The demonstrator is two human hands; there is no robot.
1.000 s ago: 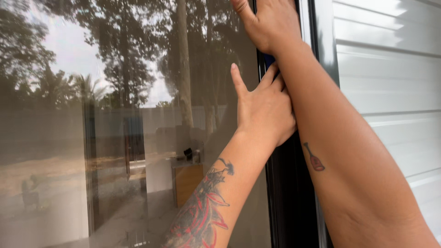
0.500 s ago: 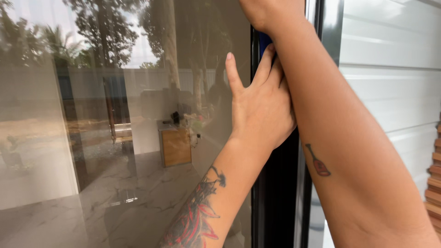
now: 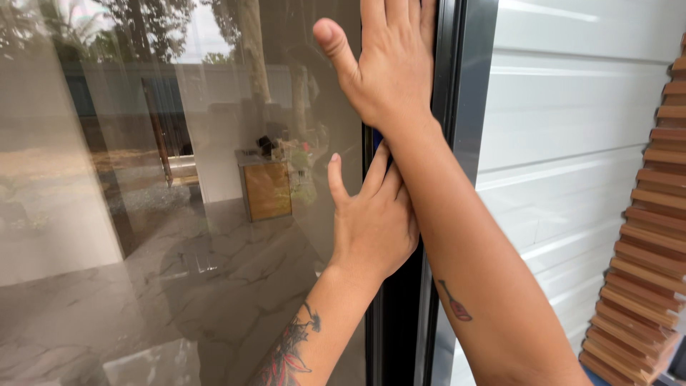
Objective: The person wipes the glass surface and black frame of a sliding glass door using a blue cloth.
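Since the earlier frame, the right hand [image 3: 391, 68] was brought lower, flat and open against the glass door [image 3: 179, 214] beside its dark frame [image 3: 457, 86]. A blue cloth [image 3: 376, 140] was pressed there under the left hand [image 3: 375, 221], fingers loosely extended.

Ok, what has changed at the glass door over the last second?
The right hand has come down the dark frame and now lies open and flat. The left hand stays pressed at the glass pane edge below it. A blue strip still shows between them.
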